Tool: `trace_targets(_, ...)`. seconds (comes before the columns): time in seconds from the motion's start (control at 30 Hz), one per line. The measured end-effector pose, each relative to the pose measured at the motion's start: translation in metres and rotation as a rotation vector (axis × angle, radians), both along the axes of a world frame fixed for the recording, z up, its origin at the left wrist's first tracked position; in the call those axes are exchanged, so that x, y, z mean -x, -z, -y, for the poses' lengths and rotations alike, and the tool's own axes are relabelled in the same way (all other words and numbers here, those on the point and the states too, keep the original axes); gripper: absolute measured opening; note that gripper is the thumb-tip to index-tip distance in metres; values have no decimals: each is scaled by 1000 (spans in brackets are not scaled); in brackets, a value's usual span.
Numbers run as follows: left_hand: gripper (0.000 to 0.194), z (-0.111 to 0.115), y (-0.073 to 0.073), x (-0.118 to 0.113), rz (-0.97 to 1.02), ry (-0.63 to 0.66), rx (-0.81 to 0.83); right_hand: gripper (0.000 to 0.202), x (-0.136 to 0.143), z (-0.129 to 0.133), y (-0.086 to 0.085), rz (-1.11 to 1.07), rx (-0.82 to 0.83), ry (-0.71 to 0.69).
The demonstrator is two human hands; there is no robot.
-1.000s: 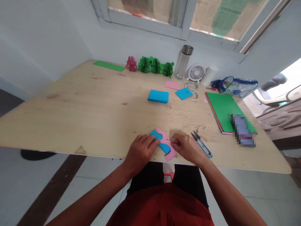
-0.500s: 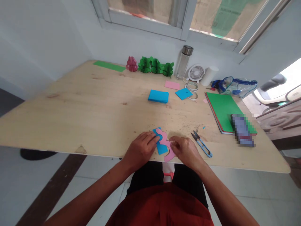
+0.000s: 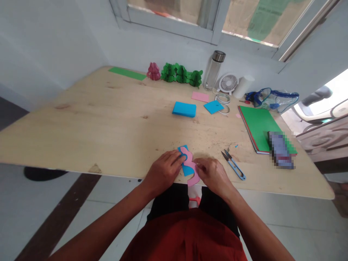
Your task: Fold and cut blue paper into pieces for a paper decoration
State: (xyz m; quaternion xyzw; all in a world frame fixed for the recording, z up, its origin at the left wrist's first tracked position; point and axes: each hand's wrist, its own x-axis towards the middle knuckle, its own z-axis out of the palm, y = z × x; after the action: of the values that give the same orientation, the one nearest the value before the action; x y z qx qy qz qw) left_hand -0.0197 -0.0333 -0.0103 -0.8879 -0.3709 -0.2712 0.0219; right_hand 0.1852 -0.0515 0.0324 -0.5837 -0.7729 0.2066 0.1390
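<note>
Near the table's front edge, a wavy pink paper cut-out [image 3: 190,167] lies over a small blue paper piece [image 3: 187,171]. My left hand [image 3: 166,167] presses both papers down from the left, its fingers bent and close together on their edge. On the right, my right hand [image 3: 213,171] is closed in a pinch at the cut-out's wavy edge. Something thin may be between those fingertips, but it is too small to make out. Blue-handled thread snips [image 3: 234,166] lie on the table just right of my right hand.
Farther back are a blue paper stack [image 3: 184,109], another blue sheet [image 3: 214,107], a pink sheet [image 3: 200,96] and tape rolls [image 3: 223,98]. Green folded paper shapes [image 3: 181,74], a glass bottle [image 3: 214,70] and a small fan [image 3: 228,83] line the wall. A phone [image 3: 281,149] rests on green sheets [image 3: 257,123].
Both hands stay at the papers. The pink cut-out's lower end has shifted slightly left, and my right fingertips are a little nearer its edge. The whole view has moved slightly.
</note>
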Motion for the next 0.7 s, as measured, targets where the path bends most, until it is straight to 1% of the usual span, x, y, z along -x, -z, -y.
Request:
trace_targets(0.17,29,1,-1,1,0,0,2,27,3,-1,-3,14,16,-38)
trace_targets(0.37,29,4,0,0,7,-10,21,27,4,0,1,21,2,-18)
trace_targets(0.47,30,2,-2,3,61,6,77,29,3,0,1,0,7,-3)
trace_targets(0.57,30,-8,-10,7,145,-26,136,31,-3,0,-1,-54,19,52)
trace_targets(0.63,29,-21,-18,8,147,-39,160,31,-7,2,-2,-89,41,86)
trace_targets(0.7,27,-35,-26,6,70,44,212,29,-10,4,-3,-113,65,100)
